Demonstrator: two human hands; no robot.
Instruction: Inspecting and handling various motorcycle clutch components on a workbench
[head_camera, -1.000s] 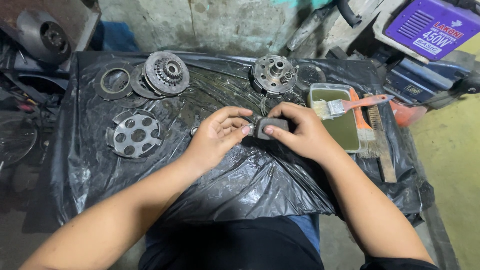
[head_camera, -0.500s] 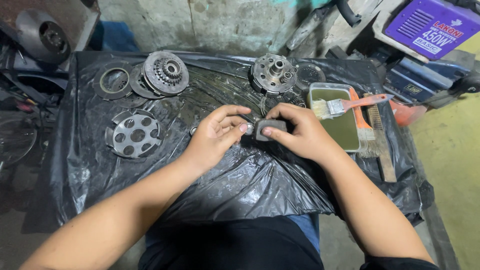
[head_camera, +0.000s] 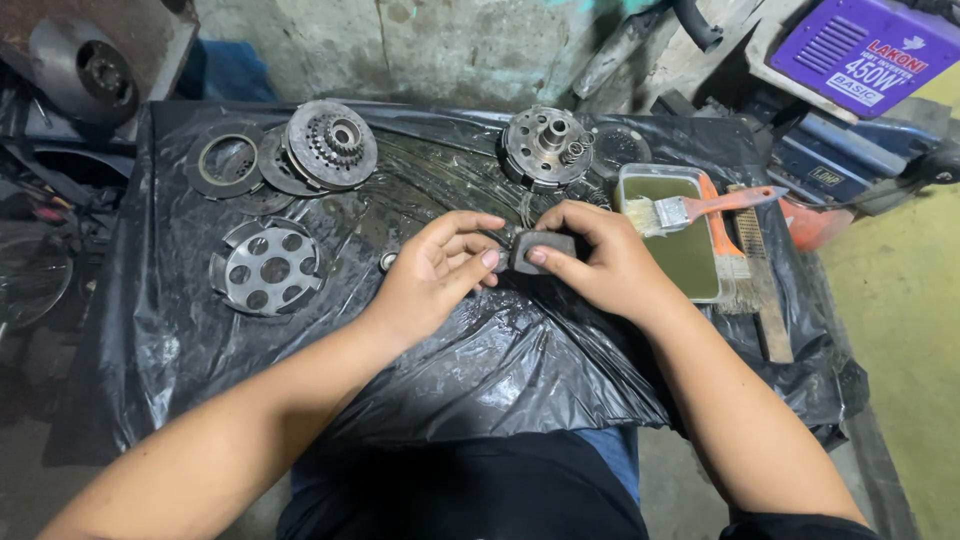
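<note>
Black plastic sheet, both hands pinching small grey block

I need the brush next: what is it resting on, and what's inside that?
The paintbrush lies across the rim of a rectangular tray, which holds dark greenish liquid. Its bristles sit above the tray's left part. The tray's bottom is hidden by the liquid.
</note>
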